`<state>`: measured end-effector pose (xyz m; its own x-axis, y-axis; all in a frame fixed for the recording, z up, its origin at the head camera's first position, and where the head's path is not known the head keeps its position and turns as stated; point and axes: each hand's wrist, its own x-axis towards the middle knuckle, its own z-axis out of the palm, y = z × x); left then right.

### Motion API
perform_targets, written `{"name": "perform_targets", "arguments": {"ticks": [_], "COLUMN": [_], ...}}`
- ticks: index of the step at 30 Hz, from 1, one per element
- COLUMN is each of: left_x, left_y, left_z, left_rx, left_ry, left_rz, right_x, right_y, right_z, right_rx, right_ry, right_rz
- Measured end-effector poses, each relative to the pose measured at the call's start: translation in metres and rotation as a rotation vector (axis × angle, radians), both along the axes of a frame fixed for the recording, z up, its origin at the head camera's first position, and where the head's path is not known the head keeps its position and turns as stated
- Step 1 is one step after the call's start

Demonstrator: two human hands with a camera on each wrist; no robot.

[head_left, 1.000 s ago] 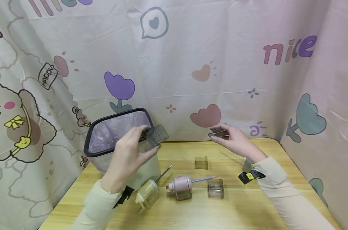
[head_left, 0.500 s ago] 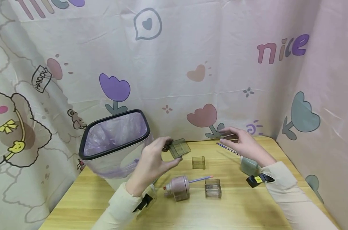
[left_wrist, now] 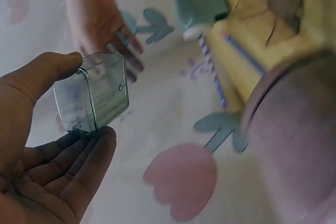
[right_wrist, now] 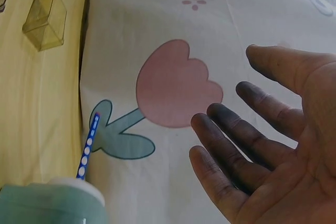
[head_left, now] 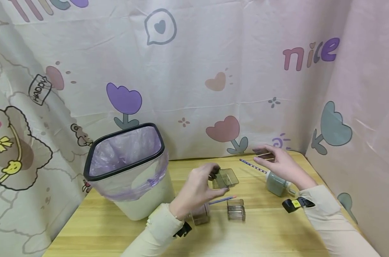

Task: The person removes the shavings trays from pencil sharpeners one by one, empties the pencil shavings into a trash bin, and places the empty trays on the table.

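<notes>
My left hand [head_left: 199, 189] pinches a clear, smoky plastic drawer [head_left: 230, 177] between thumb and fingertips, above the table. The left wrist view shows that drawer [left_wrist: 109, 92] tilted, with nothing visible inside. My right hand [head_left: 280, 163] has its fingers spread and holds nothing. Just below it lies a green crank pencil sharpener [head_left: 275, 184], a blue dotted pencil [head_left: 253, 166] sticking out of it. Partly behind my left hand is a pink pencil sharpener [head_left: 200, 217] with a blue pencil [head_left: 222, 200]. Another clear drawer [head_left: 236, 210] rests right of it.
A bin [head_left: 129, 165] with a black rim and a purple bag stands at the left on the wooden table [head_left: 94, 223]. In the right wrist view a yellowish clear drawer [right_wrist: 46, 22] sits near the table's back edge. A printed curtain [head_left: 188, 92] hangs behind.
My left hand has moved from beside the bin to the right and down with the drawer. My right hand has shifted slightly right. The yellow sharpener is now out of sight behind my left arm.
</notes>
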<state>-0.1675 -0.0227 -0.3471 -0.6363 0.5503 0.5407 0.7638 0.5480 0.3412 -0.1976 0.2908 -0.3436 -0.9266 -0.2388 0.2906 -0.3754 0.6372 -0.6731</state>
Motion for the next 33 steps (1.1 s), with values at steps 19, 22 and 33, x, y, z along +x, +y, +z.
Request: {"name": "perform_targets", "arguments": {"ticks": [19,22,33], "left_x": [0.031,0.037,0.051], "left_y": [0.061,0.07,0.088], "left_z": [-0.062,-0.07,-0.089], "left_rx": [-0.2,-0.236,-0.289], "left_ry": [-0.078,-0.059,-0.11], "left_rz": [-0.089,-0.08,-0.032], "right_x": [0.001,0.0,0.003], "right_y": [0.019,0.021,0.027], "right_z": [-0.023,-0.026,-0.029], "right_rx": [-0.007,-0.003,-0.008], "right_ry": [-0.045,-0.045,-0.068], "right_rz": [-0.046,-0.049,-0.076]}}
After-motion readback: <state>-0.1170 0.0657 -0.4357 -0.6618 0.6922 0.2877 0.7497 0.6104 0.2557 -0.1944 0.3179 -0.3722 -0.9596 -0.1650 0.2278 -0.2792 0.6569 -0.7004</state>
